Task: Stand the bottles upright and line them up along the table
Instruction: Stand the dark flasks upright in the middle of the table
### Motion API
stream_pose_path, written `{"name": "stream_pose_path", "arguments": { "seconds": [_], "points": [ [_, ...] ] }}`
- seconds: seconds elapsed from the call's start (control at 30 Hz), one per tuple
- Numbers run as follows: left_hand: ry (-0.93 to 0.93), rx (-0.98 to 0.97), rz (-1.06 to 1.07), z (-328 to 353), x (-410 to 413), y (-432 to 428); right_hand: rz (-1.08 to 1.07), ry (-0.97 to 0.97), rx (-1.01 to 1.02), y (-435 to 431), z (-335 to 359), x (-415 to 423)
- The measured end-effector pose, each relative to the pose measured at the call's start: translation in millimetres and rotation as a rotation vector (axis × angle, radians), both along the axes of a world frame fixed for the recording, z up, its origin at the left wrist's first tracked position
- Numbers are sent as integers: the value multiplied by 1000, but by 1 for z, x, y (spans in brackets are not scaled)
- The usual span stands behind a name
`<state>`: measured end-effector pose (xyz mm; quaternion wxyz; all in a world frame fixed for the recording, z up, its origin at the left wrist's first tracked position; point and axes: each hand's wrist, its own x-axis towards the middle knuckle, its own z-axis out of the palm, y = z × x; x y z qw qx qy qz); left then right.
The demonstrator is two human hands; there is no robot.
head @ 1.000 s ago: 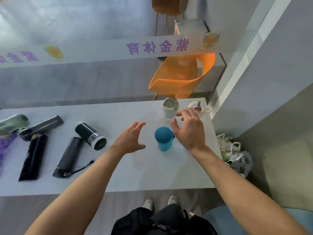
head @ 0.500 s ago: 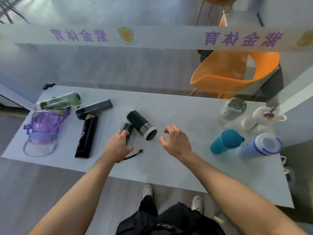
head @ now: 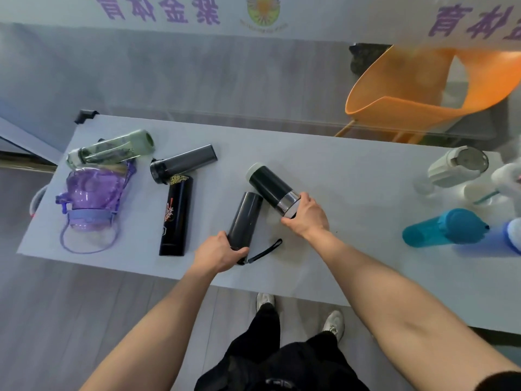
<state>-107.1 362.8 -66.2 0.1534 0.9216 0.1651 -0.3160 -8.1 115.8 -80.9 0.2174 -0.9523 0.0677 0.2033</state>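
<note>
My left hand (head: 218, 253) grips the near end of a matte black flask (head: 244, 218) with a wrist strap, lying on the white table (head: 324, 170). My right hand (head: 306, 217) holds the silver-banded end of a black bottle (head: 269, 184), also lying down. Further left lie a black printed flask (head: 176, 215), a dark grey flask (head: 184, 162), a green clear bottle (head: 112, 149) and a purple jug (head: 90, 198). At the right stand a teal bottle (head: 445, 228), a blue bottle (head: 507, 238), a pale grey cup (head: 456, 166) and a white cup (head: 504, 179).
An orange chair (head: 423, 88) stands behind the table's far right edge, past a glass panel. A white banner with purple characters (head: 169, 9) runs across the top. My feet and dark trousers (head: 267, 348) are at the table's near edge.
My view swung left from the standing bottles. Both hands moved to the lying black bottles and closed on them, the left on the strap flask, the right on the silver-banded bottle.
</note>
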Motion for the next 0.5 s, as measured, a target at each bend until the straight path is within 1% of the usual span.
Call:
{"name": "stream_pose_path", "arguments": {
  "seconds": [0.1,0.2,0.37,0.5],
  "points": [
    [-14,-17,10,2,-1,0,-60,-14,28,-7,3,-3],
    [-68,-34,5,8,5,2,-133,-69,88,-24,18,-24],
    [-221,-111,14,27,29,-5,-254,-278,151,-70,46,-62],
    [-360,-164,-25,52,54,-32,-313,-434,167,-104,68,-69]
  ]
}}
